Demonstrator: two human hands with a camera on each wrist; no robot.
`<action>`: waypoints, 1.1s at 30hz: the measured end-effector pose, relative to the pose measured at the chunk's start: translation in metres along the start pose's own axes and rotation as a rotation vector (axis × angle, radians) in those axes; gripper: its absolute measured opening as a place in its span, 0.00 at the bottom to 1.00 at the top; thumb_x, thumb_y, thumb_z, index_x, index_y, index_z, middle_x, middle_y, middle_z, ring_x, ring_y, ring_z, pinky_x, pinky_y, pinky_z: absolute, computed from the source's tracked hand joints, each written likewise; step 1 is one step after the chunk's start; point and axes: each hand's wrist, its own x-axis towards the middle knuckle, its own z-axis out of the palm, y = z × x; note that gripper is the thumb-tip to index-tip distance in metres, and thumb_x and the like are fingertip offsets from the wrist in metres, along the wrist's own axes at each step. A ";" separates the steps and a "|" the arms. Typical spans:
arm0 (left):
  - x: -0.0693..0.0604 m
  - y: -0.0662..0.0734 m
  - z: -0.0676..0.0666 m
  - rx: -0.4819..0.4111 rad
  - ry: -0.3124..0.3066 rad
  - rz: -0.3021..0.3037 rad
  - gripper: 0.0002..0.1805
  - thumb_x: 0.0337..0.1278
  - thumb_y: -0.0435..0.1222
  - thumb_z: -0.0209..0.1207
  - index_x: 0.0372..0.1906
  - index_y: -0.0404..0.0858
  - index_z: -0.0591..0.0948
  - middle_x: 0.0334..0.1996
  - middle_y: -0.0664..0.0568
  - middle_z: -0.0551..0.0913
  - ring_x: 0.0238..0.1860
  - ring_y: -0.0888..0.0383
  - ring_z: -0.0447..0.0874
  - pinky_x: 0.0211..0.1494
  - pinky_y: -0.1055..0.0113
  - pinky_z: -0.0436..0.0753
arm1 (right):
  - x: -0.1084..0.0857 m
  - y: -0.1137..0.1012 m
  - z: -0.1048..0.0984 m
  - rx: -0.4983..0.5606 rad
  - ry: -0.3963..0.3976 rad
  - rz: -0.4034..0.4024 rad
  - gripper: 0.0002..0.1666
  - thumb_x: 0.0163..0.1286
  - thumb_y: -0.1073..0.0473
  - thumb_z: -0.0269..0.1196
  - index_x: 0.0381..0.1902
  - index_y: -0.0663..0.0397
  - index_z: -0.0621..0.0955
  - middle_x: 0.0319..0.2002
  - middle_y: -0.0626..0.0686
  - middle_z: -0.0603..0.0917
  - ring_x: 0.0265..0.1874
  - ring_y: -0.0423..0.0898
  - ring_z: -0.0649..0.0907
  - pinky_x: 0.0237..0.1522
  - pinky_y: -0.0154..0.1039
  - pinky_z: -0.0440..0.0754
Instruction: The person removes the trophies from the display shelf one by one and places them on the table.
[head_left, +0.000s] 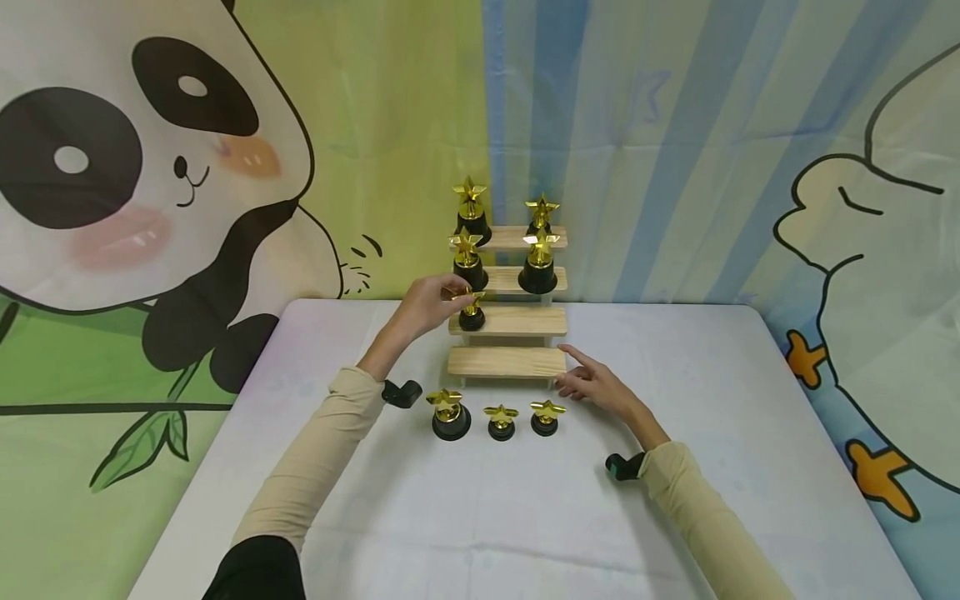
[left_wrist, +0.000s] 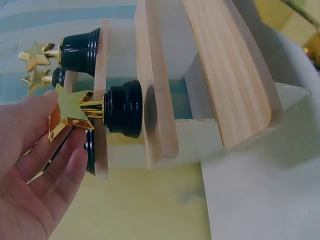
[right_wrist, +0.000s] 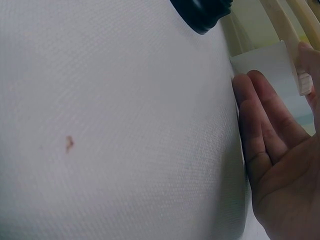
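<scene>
The four-tier wooden riser [head_left: 507, 362] has the right hand [head_left: 597, 390] (index finger extended, apart) at its bottom right end and the left hand [head_left: 429, 307] at its left. Before it stands a large gold-star trophy [head_left: 450, 423]; on its second-lowest step, the left hand pinches a small trophy [left_wrist: 109, 109].

A white-clothed rectangular table [head_left: 480, 508] bears a four-step pale-wood stand [head_left: 506, 362] and, in front, three gold-star trophies with round black bases [head_left: 502, 429]. Four similar trophies [head_left: 538, 273] occupy the stand's top two steps, paired.
</scene>
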 end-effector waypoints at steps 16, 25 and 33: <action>-0.012 0.043 0.011 -0.021 -0.037 0.136 0.12 0.61 0.43 0.63 0.46 0.42 0.83 0.41 0.51 0.86 0.43 0.56 0.84 0.47 0.63 0.83 | 0.000 -0.001 -0.002 0.003 -0.016 -0.007 0.40 0.74 0.51 0.57 0.77 0.46 0.54 0.49 0.68 0.84 0.42 0.53 0.87 0.42 0.42 0.85; -0.020 0.071 0.028 0.010 -0.099 0.214 0.12 0.62 0.43 0.63 0.46 0.42 0.84 0.41 0.53 0.86 0.43 0.59 0.84 0.46 0.67 0.83 | 0.003 0.006 -0.003 0.003 -0.028 -0.047 0.41 0.72 0.46 0.57 0.77 0.45 0.54 0.47 0.63 0.86 0.39 0.46 0.87 0.39 0.39 0.85; -0.023 0.091 0.053 -0.023 -0.146 0.288 0.11 0.62 0.41 0.63 0.45 0.41 0.84 0.40 0.53 0.87 0.41 0.61 0.84 0.44 0.74 0.82 | 0.000 0.000 -0.003 0.019 -0.031 -0.005 0.41 0.74 0.51 0.57 0.77 0.48 0.52 0.49 0.68 0.84 0.42 0.53 0.87 0.43 0.43 0.85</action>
